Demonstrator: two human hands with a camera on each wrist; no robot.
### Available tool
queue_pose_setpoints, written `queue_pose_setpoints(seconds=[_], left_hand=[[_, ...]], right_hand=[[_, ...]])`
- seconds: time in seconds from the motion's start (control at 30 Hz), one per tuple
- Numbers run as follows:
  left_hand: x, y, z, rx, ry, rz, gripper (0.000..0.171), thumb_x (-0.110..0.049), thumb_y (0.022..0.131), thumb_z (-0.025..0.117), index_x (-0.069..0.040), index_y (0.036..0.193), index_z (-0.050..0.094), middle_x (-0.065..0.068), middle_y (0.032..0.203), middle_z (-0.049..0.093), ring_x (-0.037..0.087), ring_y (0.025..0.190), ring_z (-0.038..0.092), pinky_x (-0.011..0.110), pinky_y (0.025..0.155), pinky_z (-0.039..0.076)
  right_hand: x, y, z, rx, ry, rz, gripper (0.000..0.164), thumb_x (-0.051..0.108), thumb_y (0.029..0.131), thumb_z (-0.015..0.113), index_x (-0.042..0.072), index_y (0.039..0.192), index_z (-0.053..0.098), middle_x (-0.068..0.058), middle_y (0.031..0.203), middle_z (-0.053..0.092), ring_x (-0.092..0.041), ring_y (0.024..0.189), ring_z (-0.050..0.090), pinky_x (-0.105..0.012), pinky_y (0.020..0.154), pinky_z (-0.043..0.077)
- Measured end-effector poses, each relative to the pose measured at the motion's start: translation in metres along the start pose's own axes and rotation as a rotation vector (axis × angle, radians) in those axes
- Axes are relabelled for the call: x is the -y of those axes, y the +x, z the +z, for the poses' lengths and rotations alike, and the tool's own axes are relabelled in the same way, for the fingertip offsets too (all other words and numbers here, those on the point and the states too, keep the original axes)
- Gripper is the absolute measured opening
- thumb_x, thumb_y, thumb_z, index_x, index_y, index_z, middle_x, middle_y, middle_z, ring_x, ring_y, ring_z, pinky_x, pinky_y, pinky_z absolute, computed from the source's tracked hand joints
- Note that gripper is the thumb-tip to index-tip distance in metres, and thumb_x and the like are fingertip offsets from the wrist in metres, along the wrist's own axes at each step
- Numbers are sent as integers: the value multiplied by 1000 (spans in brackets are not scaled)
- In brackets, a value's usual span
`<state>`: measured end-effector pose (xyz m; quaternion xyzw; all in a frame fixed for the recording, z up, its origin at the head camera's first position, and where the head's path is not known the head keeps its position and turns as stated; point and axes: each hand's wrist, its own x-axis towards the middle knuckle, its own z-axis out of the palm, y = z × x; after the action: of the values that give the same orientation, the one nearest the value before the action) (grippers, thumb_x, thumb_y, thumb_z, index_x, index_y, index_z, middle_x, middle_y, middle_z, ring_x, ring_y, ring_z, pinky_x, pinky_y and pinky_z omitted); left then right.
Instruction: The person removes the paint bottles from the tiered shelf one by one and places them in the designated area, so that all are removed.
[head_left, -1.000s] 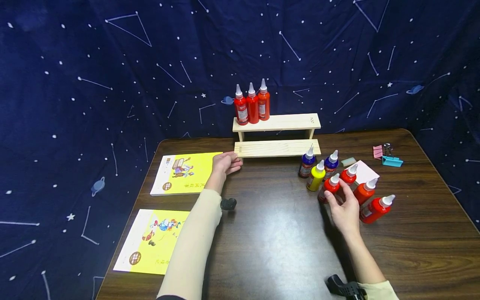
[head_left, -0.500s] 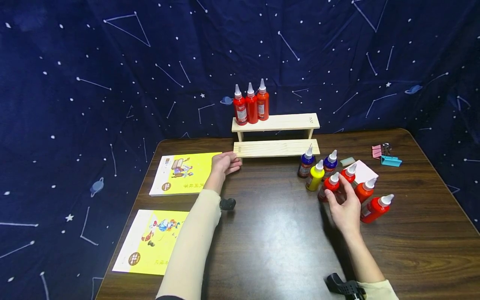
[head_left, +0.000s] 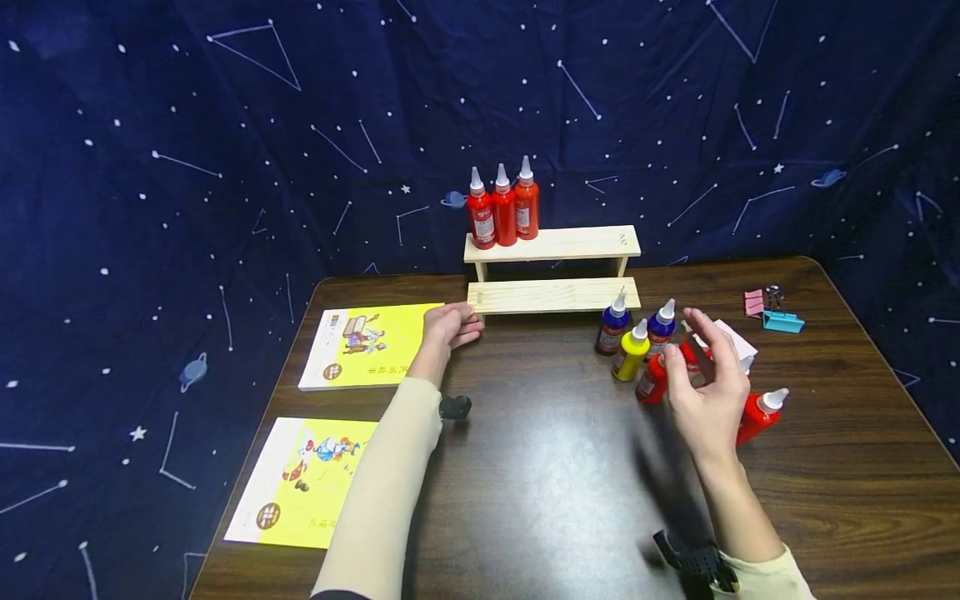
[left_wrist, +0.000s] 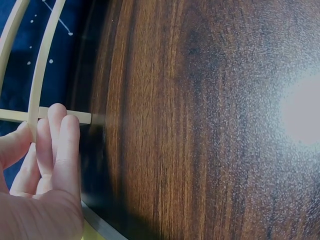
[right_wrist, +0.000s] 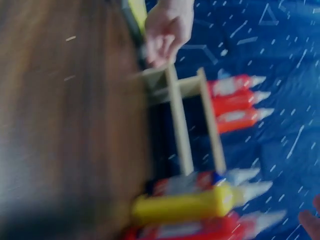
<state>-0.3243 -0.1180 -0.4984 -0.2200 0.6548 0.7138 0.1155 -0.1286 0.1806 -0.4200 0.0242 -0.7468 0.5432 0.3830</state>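
My left hand [head_left: 448, 327] pinches the left end of the lower board of a two-tier wooden rack [head_left: 558, 297], thumb on one side and fingers on the other in the left wrist view. My right hand [head_left: 708, 400] hovers above a cluster of paint bottles, thumb and fingers apart with nothing between them. Just left of it stands a red paint bottle [head_left: 651, 382], its nozzle hidden by the hand. A yellow paint bottle [head_left: 630, 357] and two blue ones [head_left: 612, 332] stand beside that. Other red bottles are partly covered by the hand. Three red paint bottles [head_left: 505, 218] occupy the upper board's left end.
Two yellow-covered books [head_left: 375, 346] lie at the table's left. Behind the bottles is a white pad [head_left: 738, 342]. Pink and blue binder clips [head_left: 782, 321] lie at the back right. A star-patterned blue cloth [head_left: 375, 125] hangs behind the table.
My right hand has let go of the red paint bottle's top and risen slightly to the right, with thumb and fingers spread wider. The left hand keeps its place on the rack.
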Motion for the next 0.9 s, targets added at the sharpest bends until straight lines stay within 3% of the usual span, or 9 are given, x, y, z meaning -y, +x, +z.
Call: queue_pose_setpoints(seconds=[0.1,0.17,0.3,0.43,0.57,0.67,0.8,0.9], left_hand=[[-1,-1,-1,-1,-5,-4,30,-8,93,61,-2,122,62,21,108,68,27,90,71,37,77,59],[-1,-1,-2,-4,-10,-5,30,-8,92,61,-2,122,62,21,108,68,28,92,70,37,78,59],[-1,-1,-5,-11,-18,-8,30,-8,92,61,-2,121,63,21,107,68,29,93,70,38,78,59],[-1,0,-6,-6,-20,-19,29,-8,92,62,-2,121,63,19,102,70,25,84,72,38,77,59],[-2,-1,-5,1,-26,-24,30,-8,92,62,-3,121,63,17,98,71,21,76,72,37,76,59],[-2,-1,-4,0,-25,-23,30,-8,92,63,-4,121,63,17,99,70,23,80,72,36,76,59],[-2,-1,-3,-2,-22,-15,29,-8,91,63,-3,120,63,16,95,70,25,82,72,37,75,59],[-2,-1,-3,1,-23,-9,28,-8,92,62,-2,119,64,14,88,70,24,80,72,36,74,59]], right_hand=[[27,16,16,66,24,-51,46,-13,82,63,-6,127,55,-22,126,56,-27,118,54,-32,100,48],[31,28,31,135,30,-55,47,-9,83,65,-3,129,55,-20,127,56,-27,119,53,-37,100,49],[14,55,73,284,17,1,53,2,85,69,5,135,52,-16,131,53,-27,123,50,-47,100,48],[-3,86,118,408,-7,124,57,9,87,68,6,139,46,-17,136,50,-31,127,48,-48,101,46],[-16,115,156,434,-23,237,57,9,87,65,3,140,43,-19,136,51,-34,125,49,-43,105,43],[-26,133,179,428,-95,255,57,9,87,64,2,140,43,-20,135,51,-33,124,50,-38,108,40],[-36,151,197,459,-209,247,63,12,88,64,4,144,37,-18,140,46,-30,127,47,-35,109,38],[-40,163,202,524,-220,260,69,14,89,63,5,149,29,-18,146,40,-30,131,43,-34,112,34]])
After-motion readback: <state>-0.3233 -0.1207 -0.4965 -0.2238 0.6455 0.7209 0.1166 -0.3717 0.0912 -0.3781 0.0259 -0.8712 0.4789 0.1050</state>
